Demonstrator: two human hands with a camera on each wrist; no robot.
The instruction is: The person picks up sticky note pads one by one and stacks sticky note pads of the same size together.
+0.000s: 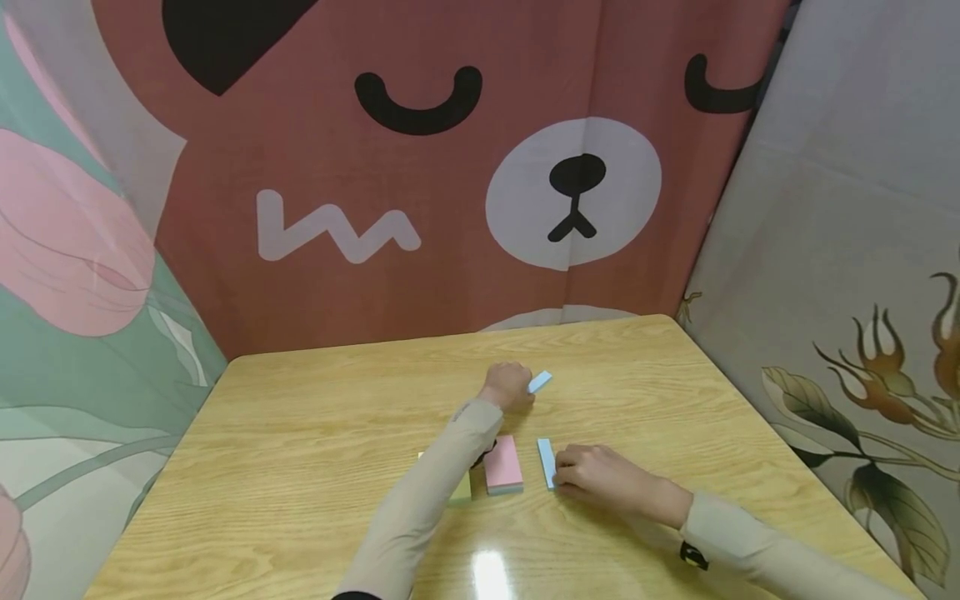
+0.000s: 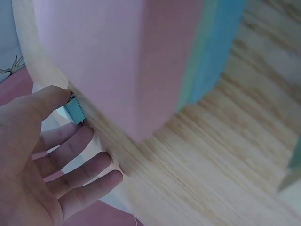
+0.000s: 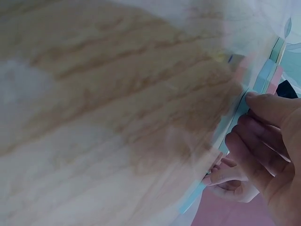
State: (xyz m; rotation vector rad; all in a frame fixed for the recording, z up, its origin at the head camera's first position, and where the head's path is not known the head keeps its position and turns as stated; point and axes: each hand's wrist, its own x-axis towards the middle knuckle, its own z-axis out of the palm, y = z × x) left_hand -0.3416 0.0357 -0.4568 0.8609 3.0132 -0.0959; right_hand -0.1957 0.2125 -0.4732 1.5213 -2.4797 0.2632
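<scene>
My left hand [image 1: 507,385], stretched toward the far part of the table, holds a light blue bar [image 1: 539,382] whose end sticks out to the right. In the left wrist view, thumb and index finger pinch that bar [image 2: 74,110], the other fingers apart from it. Nearer to me, my right hand [image 1: 600,477] grips a second light blue bar [image 1: 547,463] by its near end, flat on the table. Just left of it lies a pink-topped stack [image 1: 502,462] with blue and green layers underneath. A yellow-green stack [image 1: 461,492] is partly hidden by my left sleeve.
The wooden table [image 1: 315,433] has rounded far corners. Behind it hangs a curtain [image 1: 450,292] with a bear's face, and patterned cloths flank both sides. My left forearm crosses over the stacks.
</scene>
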